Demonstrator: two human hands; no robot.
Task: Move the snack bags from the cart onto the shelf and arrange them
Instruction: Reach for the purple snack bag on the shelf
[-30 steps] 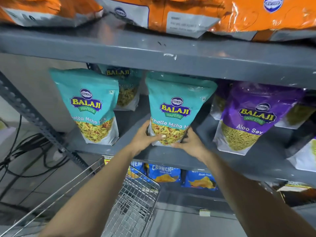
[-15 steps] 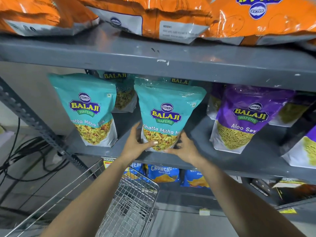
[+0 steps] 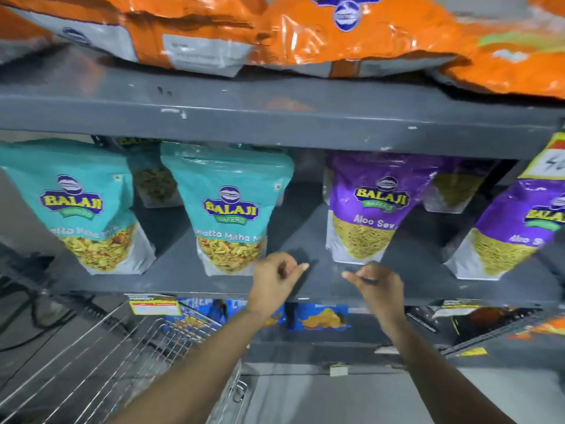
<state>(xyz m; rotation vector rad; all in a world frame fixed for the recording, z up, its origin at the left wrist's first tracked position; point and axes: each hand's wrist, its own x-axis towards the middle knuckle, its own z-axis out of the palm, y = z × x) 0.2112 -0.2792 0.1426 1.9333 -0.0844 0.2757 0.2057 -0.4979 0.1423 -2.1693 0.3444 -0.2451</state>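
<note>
Hovering over the front edge of the grey metal shelf (image 3: pixel 171 276), both hands are empty and touching nothing. The left hand (image 3: pixel 273 278) sits just right of the middle teal Khatta Mitha Mix bag (image 3: pixel 227 209), fingers curled loosely into the palm with the thumb poking out to the right. The right hand (image 3: pixel 377 283) mirrors it, just below the purple Aloo Sev bag (image 3: pixel 371 206), fingers curled under and one digit pointing left toward the other hand. A bare strip of shelf lies between the two hands.

That middle teal bag stands upright on the shelf, clear of both hands, with a second teal Khatta Mitha Mix bag (image 3: pixel 82 206) standing well to its left. More teal packs show behind them, partly hidden. To the right, the Aloo Sev bag stands upright, and another purple Aloo Sev bag (image 3: pixel 516 228) leans at the far right edge, with further purple packs behind.

Up top, large orange snack bags (image 3: pixel 321 35) lie flat on the upper shelf. Down below, blue chip packets (image 3: pixel 321 318) sit on the lower level, and the wire cart (image 3: pixel 101 362) fills the bottom left; whether any bags remain inside it cannot be told.
</note>
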